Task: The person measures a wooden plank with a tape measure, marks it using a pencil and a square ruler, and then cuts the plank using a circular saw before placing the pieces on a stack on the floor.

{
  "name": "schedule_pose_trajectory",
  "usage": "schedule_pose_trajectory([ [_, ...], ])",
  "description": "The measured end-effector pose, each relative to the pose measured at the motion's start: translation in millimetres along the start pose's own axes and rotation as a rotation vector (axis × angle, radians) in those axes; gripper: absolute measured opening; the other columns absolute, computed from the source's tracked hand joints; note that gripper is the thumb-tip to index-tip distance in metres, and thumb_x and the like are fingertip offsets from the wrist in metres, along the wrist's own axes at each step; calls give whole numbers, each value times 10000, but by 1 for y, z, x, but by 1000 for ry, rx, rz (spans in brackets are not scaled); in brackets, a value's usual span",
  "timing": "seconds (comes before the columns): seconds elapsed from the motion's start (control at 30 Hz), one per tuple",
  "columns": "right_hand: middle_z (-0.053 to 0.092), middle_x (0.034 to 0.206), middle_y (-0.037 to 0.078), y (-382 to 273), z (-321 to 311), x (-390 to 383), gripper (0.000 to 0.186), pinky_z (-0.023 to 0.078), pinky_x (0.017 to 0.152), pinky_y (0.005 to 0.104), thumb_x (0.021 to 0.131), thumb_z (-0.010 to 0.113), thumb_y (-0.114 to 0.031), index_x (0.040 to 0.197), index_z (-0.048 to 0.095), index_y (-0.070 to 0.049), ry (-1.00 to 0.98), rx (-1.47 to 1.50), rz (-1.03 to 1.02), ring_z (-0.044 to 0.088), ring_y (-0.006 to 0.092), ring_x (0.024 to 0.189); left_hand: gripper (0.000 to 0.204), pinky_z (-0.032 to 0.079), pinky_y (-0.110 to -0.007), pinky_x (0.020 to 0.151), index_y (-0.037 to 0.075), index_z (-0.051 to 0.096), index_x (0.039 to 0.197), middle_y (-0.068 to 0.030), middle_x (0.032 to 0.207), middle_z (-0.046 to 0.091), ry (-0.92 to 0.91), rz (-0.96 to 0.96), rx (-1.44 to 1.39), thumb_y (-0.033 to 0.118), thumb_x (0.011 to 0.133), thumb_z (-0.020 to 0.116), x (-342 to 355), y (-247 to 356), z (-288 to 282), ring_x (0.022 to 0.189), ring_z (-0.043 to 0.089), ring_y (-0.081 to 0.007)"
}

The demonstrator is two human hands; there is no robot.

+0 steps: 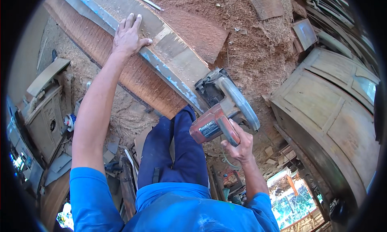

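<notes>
Gripping circular saw [229, 107] in right hand [241, 146], at near end of board [175, 56], left hand [127, 38] spread upon it

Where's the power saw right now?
In the head view, the saw is just right of centre, gripped by the right hand, at the near end of the blue-edged board.

On the right we see a large panelled wooden piece [322, 99]. Farther away, one loose board [266, 4] lies on brown shavings [258, 44]. At the left, we notice also a smaller panelled piece [43, 131].
</notes>
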State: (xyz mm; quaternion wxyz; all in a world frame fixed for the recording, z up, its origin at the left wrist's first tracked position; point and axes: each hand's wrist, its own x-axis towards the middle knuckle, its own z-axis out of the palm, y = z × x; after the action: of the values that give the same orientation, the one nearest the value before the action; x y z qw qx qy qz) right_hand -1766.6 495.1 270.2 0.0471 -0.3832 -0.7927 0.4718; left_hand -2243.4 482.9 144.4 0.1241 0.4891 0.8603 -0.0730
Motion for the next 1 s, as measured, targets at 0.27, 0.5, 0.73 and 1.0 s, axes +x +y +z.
schedule_pose_trajectory([
  [0.27, 707, 1149, 226, -3, 9, 14, 811, 560, 832, 361, 793, 813, -460, 1340, 556, 81, -73, 56, 26, 735, 296, 958, 1019, 271, -453, 1203, 155, 324, 1557, -117, 1590, 314, 21, -20, 36, 610, 756, 759, -4, -1, 5, 1454, 292, -331],
  [0.5, 689, 1203, 233, -16, 14, 32, 788, 533, 930, 369, 778, 831, -397, 1338, 557, 86, -120, 111, 79, 705, 321, 1077, 1019, 290, -481, 1194, 191, 339, 1554, -96, 1600, 313, 77, -14, -19, 571, 727, 799, -6, -7, 12, 1454, 293, -349],
  [0.73, 729, 1093, 196, -24, 27, 55, 787, 582, 791, 362, 730, 870, -348, 1351, 571, 33, -60, 92, -62, 748, 292, 904, 1014, 279, -490, 1198, 205, 313, 1565, -91, 1613, 285, 52, -32, -35, 558, 745, 793, -6, -2, 10, 1463, 276, -343],
  [1.0, 737, 1020, 195, -37, 30, 79, 807, 582, 740, 355, 741, 879, -358, 1370, 555, 31, -127, 116, -34, 749, 291, 836, 1012, 257, -487, 1207, 194, 306, 1567, -102, 1620, 262, 2, -48, -67, 517, 748, 804, -6, -2, 6, 1478, 247, -339],
])
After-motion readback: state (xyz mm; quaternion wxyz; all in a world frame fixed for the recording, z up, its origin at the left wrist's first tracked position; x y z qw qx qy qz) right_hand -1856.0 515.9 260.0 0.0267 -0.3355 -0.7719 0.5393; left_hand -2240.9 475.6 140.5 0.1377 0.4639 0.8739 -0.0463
